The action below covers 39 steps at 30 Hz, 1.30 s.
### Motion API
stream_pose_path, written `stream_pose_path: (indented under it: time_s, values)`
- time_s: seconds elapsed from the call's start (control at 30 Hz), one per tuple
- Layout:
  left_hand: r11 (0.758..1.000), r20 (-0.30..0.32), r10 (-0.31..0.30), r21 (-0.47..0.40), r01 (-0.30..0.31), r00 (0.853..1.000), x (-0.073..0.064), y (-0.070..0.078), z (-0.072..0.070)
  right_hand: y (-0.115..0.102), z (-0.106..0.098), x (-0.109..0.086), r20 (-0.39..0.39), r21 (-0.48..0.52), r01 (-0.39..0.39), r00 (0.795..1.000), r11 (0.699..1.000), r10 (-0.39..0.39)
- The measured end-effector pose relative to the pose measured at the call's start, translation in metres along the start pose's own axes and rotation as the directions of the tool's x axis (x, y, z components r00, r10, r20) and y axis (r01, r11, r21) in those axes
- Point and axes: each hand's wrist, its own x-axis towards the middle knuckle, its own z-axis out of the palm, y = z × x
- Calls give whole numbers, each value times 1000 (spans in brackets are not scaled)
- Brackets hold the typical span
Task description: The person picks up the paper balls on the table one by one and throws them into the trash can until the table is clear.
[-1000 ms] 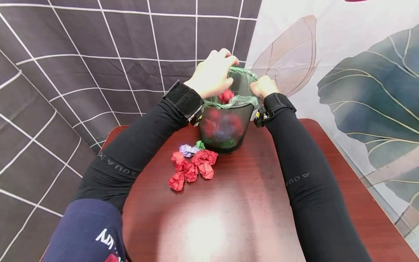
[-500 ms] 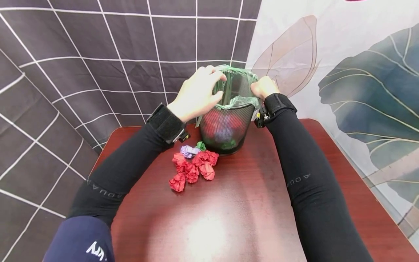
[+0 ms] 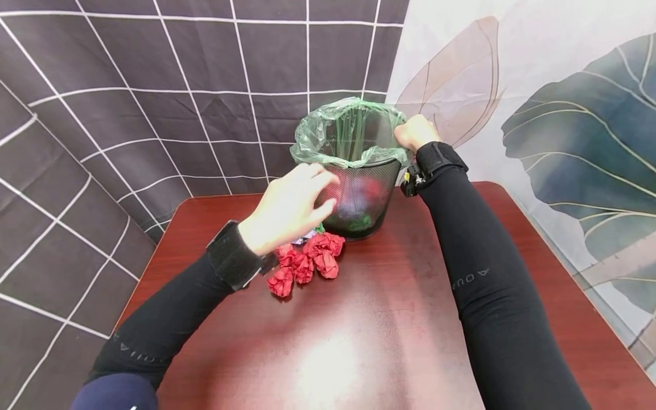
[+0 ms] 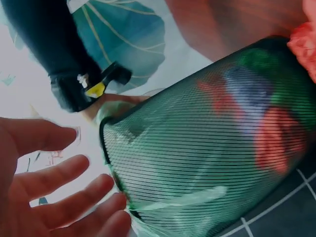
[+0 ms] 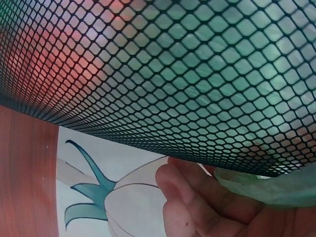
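A black mesh wastebasket (image 3: 359,196) with a green plastic liner (image 3: 318,134) over its rim stands at the table's back. Crumpled paper shows through the mesh. My right hand (image 3: 416,134) grips the basket's right rim; in the right wrist view its curled fingers (image 5: 197,200) lie beside the liner's edge. My left hand (image 3: 287,208) holds nothing, its fingers (image 4: 74,202) spread and slightly bent, in front of the basket. Below it lie several crumpled red paper balls (image 3: 302,267). A purple paper ball (image 3: 302,238) and a green one (image 3: 320,228) are partly hidden behind my hand.
The reddish-brown table (image 3: 389,319) reaches the backdrops. Behind it hang a dark grid-patterned cloth (image 3: 205,62) and a white cloth with leaf prints (image 3: 579,131), close to the basket and my right hand.
The red paper ball at the basket's mouth has left my left hand and dropped inside. My left hand has moved down and toward me, above the loose paper. The right hand keeps its place.
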Motion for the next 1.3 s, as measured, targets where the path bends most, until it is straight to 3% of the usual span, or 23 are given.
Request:
stream_pose_path:
  time_s: [0.2,0.53,0.77,1.0,1.3]
  values:
    - [999,112,-40,34,36,993,-33,-8,14,0,-3,1,5,-29,12,1000,1000,-12]
    - [995,217,-96,19,94,971,-81,-14,35,-4,-3,3,21,-32,-7,1000,999,7]
    - [990,313,-134,6,139,940,-96,-16,53,-1,-5,-1,32,-25,-24,999,999,25]
    - [983,415,-186,72,171,891,-111,-18,80,1,-1,0,19,-15,-19,1000,1000,20]
    - [972,446,-232,66,227,864,-118,-19,94,-1,-4,-5,14,-7,4,1000,1000,-4]
